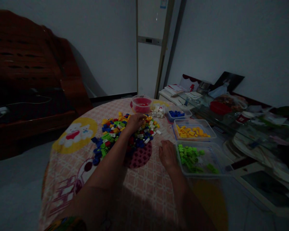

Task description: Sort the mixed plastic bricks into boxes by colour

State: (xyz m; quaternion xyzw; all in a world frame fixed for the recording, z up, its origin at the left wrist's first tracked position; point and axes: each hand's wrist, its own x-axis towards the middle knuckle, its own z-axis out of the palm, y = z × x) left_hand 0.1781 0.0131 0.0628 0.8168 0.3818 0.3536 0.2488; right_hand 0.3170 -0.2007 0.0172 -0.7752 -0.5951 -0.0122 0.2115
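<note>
From the near edge of the table, two bare forearms reach in over a patterned cloth. The right hand is low over the cloth, toward the right edge, its fingers loosely bent — whether anything is tucked beneath them I cannot tell. It lies just beside the left wall of a clear box; any contact there is unclear. That box holds green bricks, heaped mostly toward its left side, and stands along the table's right edge, perhaps to leave the middle free for the pile.

Next along that edge comes a second clear box with yellow bricks. Each box shows a single colour, which would explain why they stand as separate containers, open side up and within arm's reach.

The mixed brick pile spreads across the middle and toward the left edge: blue, red, green, yellow and white together. The left hand is over its far part, fingers bent down among the bricks — the dim light hides whether they pinch one.

Farther off, nearer the far edge, a smaller box holds blue bricks, while white bricks sit in a group to its left. A round container stands closest to the far edge, with something red inside.
</note>
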